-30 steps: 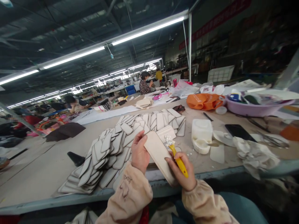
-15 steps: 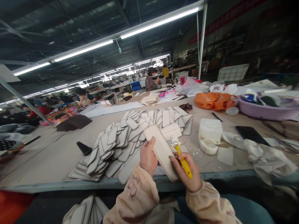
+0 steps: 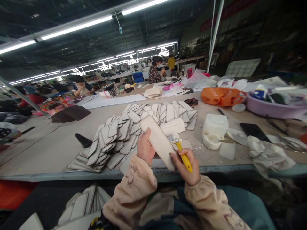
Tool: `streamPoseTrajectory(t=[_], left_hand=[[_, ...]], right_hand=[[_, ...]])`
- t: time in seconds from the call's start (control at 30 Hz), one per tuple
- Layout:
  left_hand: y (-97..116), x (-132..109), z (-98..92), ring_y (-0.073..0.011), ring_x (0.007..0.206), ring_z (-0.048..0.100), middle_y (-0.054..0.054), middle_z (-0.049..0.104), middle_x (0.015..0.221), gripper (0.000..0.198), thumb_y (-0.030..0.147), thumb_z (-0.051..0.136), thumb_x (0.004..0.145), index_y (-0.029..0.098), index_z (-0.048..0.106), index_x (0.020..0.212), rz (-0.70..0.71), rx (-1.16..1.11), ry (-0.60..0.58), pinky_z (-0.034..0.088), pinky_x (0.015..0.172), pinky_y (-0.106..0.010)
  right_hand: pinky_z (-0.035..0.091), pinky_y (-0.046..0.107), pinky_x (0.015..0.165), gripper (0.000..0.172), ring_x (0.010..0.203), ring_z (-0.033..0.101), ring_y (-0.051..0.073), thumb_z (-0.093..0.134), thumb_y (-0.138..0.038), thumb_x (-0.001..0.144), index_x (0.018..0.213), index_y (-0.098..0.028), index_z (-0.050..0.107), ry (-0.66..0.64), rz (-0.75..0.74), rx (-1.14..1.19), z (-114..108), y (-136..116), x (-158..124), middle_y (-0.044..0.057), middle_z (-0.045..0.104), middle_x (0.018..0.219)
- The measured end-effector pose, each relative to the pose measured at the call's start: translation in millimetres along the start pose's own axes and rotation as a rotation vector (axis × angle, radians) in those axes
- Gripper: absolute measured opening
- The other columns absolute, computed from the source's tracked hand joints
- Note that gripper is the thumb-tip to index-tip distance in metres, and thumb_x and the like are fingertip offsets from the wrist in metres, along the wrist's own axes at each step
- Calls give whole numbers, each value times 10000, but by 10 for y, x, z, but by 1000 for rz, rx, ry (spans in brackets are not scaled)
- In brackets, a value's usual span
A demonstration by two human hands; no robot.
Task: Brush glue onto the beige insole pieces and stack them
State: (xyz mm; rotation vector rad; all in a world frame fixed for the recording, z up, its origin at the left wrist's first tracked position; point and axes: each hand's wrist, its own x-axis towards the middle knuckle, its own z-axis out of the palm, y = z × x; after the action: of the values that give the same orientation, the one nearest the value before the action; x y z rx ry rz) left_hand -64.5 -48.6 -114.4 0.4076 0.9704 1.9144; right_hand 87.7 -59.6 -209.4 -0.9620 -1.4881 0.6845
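My left hand [image 3: 145, 147] grips the edge of a long cream panel with rounded corners [image 3: 159, 142], thumb on top, holding it tilted above the table's front edge. My right hand [image 3: 188, 164] is closed around a yellow-handled brush [image 3: 184, 156]; its bristles, clotted with white paste, point up and away from me. The fingertips of that hand also touch the panel's lower right edge. Behind the panel spreads a heap of similar grey-edged panels [image 3: 124, 131]. A small stack of cream pieces [image 3: 173, 126] lies just beyond the brush.
To the right stand a white plastic container [image 3: 215, 126], a black phone [image 3: 254, 132], crumpled paper [image 3: 268, 156], an orange bag [image 3: 222, 96] and a purple basin [image 3: 275, 108]. A black tapered object [image 3: 82, 140] lies left of the heap. More panels [image 3: 82, 204] sit below the table edge. Other people work farther back.
The camera view has shifted, so the table sits slightly higher in the picture. Both hands keep hold of the panel and brush, with little change between them.
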Motion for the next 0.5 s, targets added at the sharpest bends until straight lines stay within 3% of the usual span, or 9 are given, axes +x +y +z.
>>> streamPoseTrajectory(t=[0.5], left_hand=[[-61, 71, -12, -203, 861, 688, -61, 717, 846, 324, 352, 794, 683, 144, 631, 870, 19, -6, -3, 526, 847, -337]], right_hand=[[564, 278, 689, 278, 806, 711, 193, 709, -387, 782, 892, -250, 494, 13, -6, 1, -11, 105, 4, 23, 718, 922]])
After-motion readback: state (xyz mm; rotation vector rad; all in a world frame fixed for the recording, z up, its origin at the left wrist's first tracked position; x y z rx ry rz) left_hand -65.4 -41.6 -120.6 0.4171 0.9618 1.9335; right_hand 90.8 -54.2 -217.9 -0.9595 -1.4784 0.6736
